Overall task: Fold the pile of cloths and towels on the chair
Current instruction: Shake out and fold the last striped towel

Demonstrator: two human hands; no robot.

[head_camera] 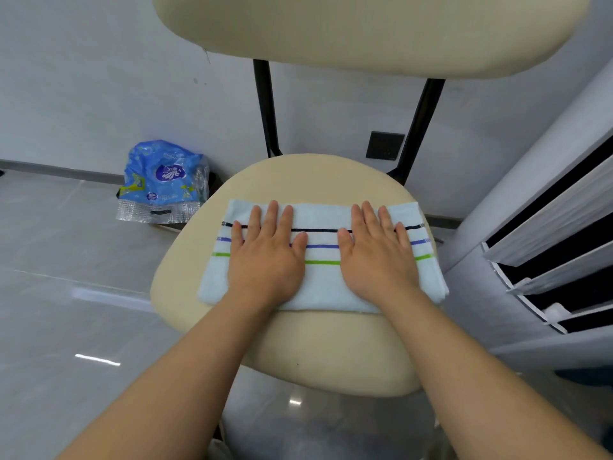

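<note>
Left grip [265, 260] is released, flat palm pressing the pale blue folded terry towel with black, purple and green stripes [321, 287], which lies across the cream padded chair seat [315, 346]. Right grip [378, 260], same deal: fingers straight, grasping nothing. Looks soft, light and floppy, so I'd pinch the short ends' corners to fold again.

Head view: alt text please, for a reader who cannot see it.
A left hand and a right hand press flat on a folded pale towel with black, blue and green stripes, on a beige chair seat. A blue plastic package sits on the floor left of the chair.
</note>
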